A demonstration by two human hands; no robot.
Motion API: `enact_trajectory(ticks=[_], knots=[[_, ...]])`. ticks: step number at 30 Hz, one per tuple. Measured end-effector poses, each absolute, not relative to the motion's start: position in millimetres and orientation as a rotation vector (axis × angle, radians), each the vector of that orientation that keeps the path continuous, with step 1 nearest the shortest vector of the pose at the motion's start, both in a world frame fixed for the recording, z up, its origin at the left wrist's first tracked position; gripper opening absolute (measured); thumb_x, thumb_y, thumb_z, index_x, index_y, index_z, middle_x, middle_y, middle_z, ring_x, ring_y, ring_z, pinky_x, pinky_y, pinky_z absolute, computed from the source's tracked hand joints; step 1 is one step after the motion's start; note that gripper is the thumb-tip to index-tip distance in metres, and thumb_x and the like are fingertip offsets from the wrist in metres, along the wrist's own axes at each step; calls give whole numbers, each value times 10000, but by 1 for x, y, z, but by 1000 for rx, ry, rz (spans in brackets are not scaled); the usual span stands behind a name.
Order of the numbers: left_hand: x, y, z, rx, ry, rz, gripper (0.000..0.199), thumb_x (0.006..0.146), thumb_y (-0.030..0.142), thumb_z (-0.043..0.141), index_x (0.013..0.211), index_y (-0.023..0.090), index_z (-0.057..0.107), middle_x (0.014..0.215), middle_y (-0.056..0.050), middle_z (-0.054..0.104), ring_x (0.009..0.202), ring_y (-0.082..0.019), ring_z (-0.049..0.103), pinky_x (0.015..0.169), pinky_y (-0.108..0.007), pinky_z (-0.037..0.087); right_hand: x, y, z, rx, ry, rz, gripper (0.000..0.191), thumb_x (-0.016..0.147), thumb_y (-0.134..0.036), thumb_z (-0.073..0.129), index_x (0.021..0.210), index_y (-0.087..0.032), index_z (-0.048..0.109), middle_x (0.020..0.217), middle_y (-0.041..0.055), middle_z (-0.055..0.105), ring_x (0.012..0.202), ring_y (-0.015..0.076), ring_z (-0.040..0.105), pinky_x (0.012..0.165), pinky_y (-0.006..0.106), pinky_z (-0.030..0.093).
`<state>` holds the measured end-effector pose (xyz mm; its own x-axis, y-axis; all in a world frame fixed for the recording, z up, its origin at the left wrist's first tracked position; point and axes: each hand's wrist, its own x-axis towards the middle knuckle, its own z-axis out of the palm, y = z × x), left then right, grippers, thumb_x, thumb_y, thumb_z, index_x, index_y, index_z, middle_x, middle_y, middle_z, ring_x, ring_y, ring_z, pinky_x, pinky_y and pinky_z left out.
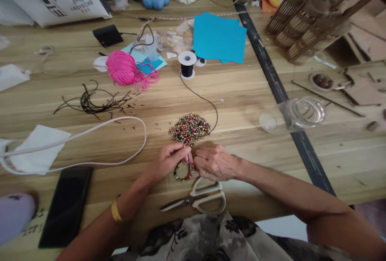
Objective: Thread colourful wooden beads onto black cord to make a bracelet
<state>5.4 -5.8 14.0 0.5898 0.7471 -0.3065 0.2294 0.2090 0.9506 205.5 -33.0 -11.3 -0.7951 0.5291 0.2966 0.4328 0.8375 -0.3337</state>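
Observation:
My left hand (171,159) pinches the top of a beaded bracelet (177,177), a loop of small multicoloured beads that hangs just above the table. Beside it on the right, my right hand (215,162) is closed with the fingers curled in; whatever it may hold is hidden. A heap of loose multicoloured beads (190,127) lies just beyond both hands. From a spool of black cord (187,70), a strand curves down to the right edge of the heap. White-handled scissors (190,199) lie partly spread below the bracelet, near my body.
Cut black cords (90,102) lie at left, below a pink yarn ball (121,67). Blue sheets (219,38) are at the back. A dark phone (64,208) and white cable (144,132) are at left. A coil of clear tubing (304,114) and bamboo holders (307,23) stand right.

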Motion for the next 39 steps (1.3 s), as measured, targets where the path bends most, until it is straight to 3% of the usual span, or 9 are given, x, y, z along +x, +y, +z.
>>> enact_trajectory(ticks=[3,6,12,17,24,28,34,39], knots=[[2,-5,12,1340,867,484,383,863,466,523,739,120,633,705,-45,635,664,-135,566,641,-239,458,206,-35,-13,-740,-2603,335,180,883,-169,443,713,-179,504,686,15,537,615,138,463,592,277,330],[-2,-5,6,1407,840,484,243,842,352,587,857,114,635,827,-65,656,744,-138,579,697,-246,465,206,-36,-14,-740,-2575,329,186,877,-167,448,700,-182,503,666,7,525,595,132,450,571,275,315],[-5,-8,5,1497,783,508,82,799,158,595,872,131,566,917,-70,645,875,-149,617,816,-277,481,207,-36,-18,-723,-2548,341,172,879,-177,451,719,-181,513,680,12,527,623,133,463,581,262,319],[-4,-11,14,1614,825,463,174,775,86,562,941,130,589,906,-73,673,845,-149,639,783,-265,494,207,-35,-16,-685,-2515,400,150,877,-161,453,738,-181,505,711,21,550,641,131,489,599,246,347],[-6,-9,22,1969,1107,444,116,794,195,589,790,126,682,724,-34,694,649,-128,597,624,-220,436,207,-36,-13,-682,-2478,433,122,867,-154,460,771,-174,533,705,22,570,619,129,490,573,239,341],[-7,-8,23,1859,1015,496,152,802,228,582,738,119,667,677,-38,690,607,-119,603,583,-206,440,206,-36,-14,-705,-2492,441,118,858,-156,461,782,-171,549,690,20,556,614,127,477,564,236,330],[-4,-11,29,1423,807,563,267,802,372,638,818,105,641,770,-85,718,661,-143,655,649,-255,520,206,-36,-13,-697,-2496,448,119,822,-144,468,727,-178,532,688,14,552,601,122,466,561,242,315],[3,-19,34,1240,693,568,305,796,384,663,913,103,646,888,-110,716,802,-175,677,749,-293,530,205,-36,-10,-724,-2446,511,79,830,-211,515,767,-173,542,685,18,564,604,128,483,563,243,323]])
